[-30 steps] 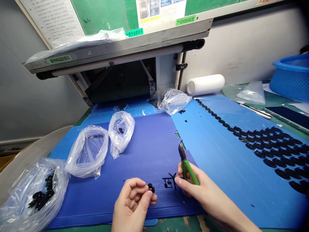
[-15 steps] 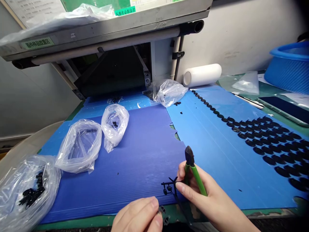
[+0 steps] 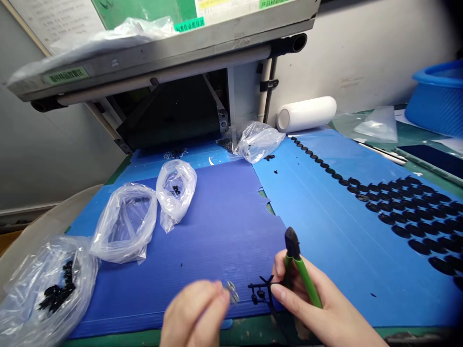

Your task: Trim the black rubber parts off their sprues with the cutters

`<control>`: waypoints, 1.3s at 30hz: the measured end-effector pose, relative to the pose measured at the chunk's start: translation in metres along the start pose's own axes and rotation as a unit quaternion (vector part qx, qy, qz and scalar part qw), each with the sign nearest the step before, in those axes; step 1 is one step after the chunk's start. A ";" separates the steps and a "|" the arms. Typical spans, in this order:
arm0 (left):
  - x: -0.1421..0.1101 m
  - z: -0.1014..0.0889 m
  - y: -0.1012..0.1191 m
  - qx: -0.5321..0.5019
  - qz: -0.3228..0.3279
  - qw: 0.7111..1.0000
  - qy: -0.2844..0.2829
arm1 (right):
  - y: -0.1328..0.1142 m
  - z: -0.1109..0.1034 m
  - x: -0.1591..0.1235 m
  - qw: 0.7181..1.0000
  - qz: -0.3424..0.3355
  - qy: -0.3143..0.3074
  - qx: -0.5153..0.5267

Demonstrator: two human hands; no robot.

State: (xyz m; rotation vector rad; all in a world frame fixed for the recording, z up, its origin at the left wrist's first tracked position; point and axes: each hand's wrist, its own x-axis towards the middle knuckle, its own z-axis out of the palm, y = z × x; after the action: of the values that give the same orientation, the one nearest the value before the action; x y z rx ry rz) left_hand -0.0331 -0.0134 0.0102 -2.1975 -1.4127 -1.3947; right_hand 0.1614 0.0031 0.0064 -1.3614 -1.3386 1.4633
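Left hand (image 3: 194,313): thumb and fingers drawn together in a pinch, with a small part (image 3: 232,292) at their tips; it looks held, though blur hides its shape.
Right hand (image 3: 309,301): fingers curled around the green-handled cutters (image 3: 306,282), dark blades pointing up; the thumb and a finger also pinch the sprue (image 3: 261,292).
Sprue: thin, black and branched, just left of the right thumb, over the near edge of the purple sheet (image 3: 217,217), near the small part.
Left side: three open clear bags; the nearest (image 3: 86,270) holds black pieces, the farthest (image 3: 188,182) a few tiny ones.
Right side: black discs (image 3: 401,231) in slanting rows on the blue sheet (image 3: 343,250).
Back: a white roll (image 3: 307,114) lies by the wall.
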 end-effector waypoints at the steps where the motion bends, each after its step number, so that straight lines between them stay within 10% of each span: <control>1: 0.013 0.000 -0.013 0.035 0.019 0.999 -0.011 | 0.000 0.000 0.000 1.000 0.008 0.000 0.004; 7: 0.120 0.005 -0.104 0.142 -0.049 0.982 -0.114 | 0.000 0.001 0.000 0.997 -0.009 0.053 0.061; 10: 0.133 0.011 -0.117 0.108 -0.092 0.980 -0.143 | -0.001 0.000 0.000 0.994 -0.023 0.052 0.097; 18: 0.041 0.010 -0.015 -0.159 -0.219 0.936 -0.224 | 0.000 -0.005 -0.004 0.967 0.036 0.019 0.252; 23: 0.013 0.023 0.027 -0.378 -0.495 0.759 -0.191 | -0.011 -0.010 -0.011 0.986 0.026 -0.001 0.164; 27: 0.007 0.029 0.040 -0.461 -0.558 0.676 -0.138 | -0.018 -0.014 -0.014 0.991 0.018 -0.014 0.131; 39: 0.003 0.038 0.058 -0.504 -0.564 0.647 -0.098 | 0.006 0.002 -0.027 0.980 -0.084 0.072 0.164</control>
State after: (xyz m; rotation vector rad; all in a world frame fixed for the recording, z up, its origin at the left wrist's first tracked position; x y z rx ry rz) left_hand 0.0355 -0.0207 0.0097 -1.7380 -2.8573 -3.0015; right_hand 0.1648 -0.0244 0.0066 -1.0924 -1.0388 1.3715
